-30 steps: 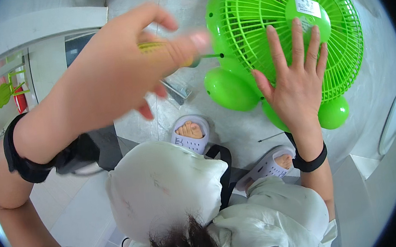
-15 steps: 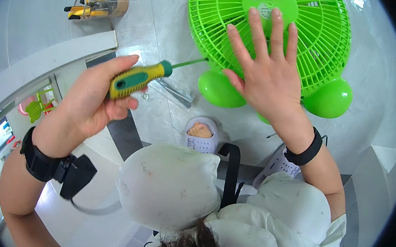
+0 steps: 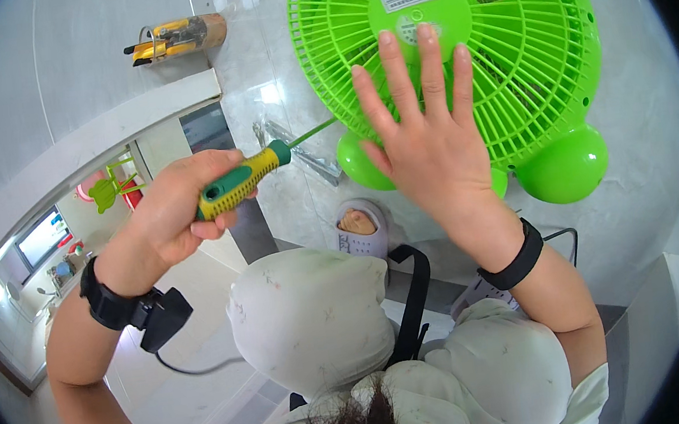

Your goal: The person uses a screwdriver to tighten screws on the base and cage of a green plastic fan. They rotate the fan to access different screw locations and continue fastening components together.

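A screwdriver [image 3: 243,179] with a yellow and green handle lies in my left hand [image 3: 161,210], the fingers wrapped round the grip. Its green shaft slants up to the right and reaches the rim of a bright green fan [image 3: 534,59]; the rim hides its tip. The fan lies on the floor, its grille and a white label facing up. Flat on the lower grille rests my right hand [image 3: 440,143], fingers spread and holding nothing. Two rounded green feet, a left one [image 3: 361,164] and a right one [image 3: 564,165], stick out from the fan's near side.
Left of the fan, a clear plastic packet [image 3: 305,156] lies on the grey tiles. A tool holder [image 3: 209,32] with yellow-handled tools lies at the far left. My slippered foot [image 3: 361,234] is close below the fan. A white ledge [image 3: 170,97] runs along the left.
The fan has turned and shifted left with my right hand on it. The screwdriver, nearly level before, now slants up to the right. My left hand sits lower in view.
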Motion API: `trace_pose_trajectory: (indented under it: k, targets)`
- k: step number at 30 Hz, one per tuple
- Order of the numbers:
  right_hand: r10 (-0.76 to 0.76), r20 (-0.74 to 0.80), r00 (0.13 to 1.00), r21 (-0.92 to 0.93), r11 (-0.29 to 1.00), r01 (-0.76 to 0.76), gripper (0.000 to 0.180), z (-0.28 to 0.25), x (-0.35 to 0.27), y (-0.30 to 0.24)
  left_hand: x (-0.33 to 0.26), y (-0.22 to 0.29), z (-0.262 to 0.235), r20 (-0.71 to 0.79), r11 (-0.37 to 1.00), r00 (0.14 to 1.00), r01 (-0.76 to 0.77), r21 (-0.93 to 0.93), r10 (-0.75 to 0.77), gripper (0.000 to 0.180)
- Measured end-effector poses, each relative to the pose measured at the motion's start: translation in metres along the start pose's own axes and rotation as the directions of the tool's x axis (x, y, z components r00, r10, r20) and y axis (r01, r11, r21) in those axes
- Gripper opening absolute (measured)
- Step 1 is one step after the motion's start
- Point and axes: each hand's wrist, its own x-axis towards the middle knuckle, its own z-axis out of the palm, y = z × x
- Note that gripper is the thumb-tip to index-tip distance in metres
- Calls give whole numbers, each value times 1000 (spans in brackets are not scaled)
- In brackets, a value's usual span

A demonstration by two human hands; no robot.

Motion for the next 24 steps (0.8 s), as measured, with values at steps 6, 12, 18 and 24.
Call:
trace_pose_trajectory:
  k: [6,12,18,24]
  targets:
    - [-41,21,999,-92,995,43,54,1,0,-2,1,-15,21,-86,688,808,-433,583,582,17]
    - [5,12,1000,-74,997,-4,70,2,1,-6,-5,-4,24,-206,968,948,-221,118,242,20]
    - [1,19,1000,-122,993,2,70,6,2,-8,1,-15,18,-125,783,867,-362,506,482,28]
    - [2,-31,1000,-93,996,-5,67,7,-2,-6,-6,-8,19,-192,970,951,-235,56,241,34]
